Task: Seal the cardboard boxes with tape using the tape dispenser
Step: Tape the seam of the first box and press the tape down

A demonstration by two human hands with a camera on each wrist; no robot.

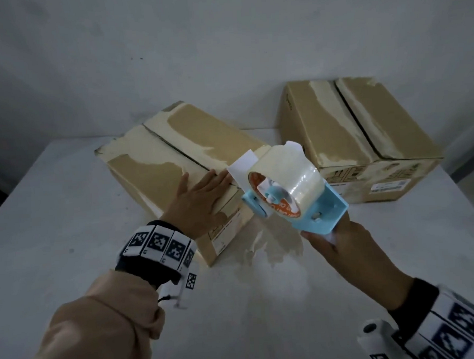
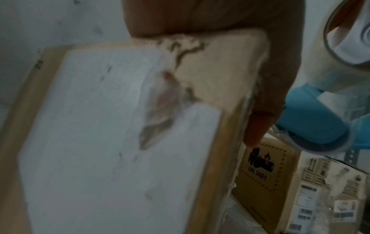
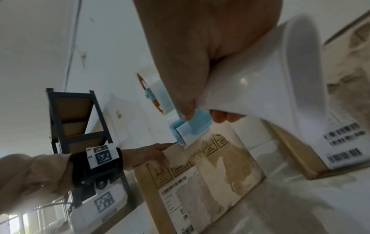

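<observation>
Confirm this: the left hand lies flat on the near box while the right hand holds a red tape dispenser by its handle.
Wrong colour. The tape dispenser is light blue, as the head view shows. The rest stands: the left hand lies flat on the near box, and the right hand holds the handle.

Storeroom or packing area: bare white walls, dark metal shelving rack (image 3: 80,126) at left, white desk (image 1: 54,216) carrying labelled, barcoded shipping cartons (image 1: 366,145), one marked UN 3481.
</observation>
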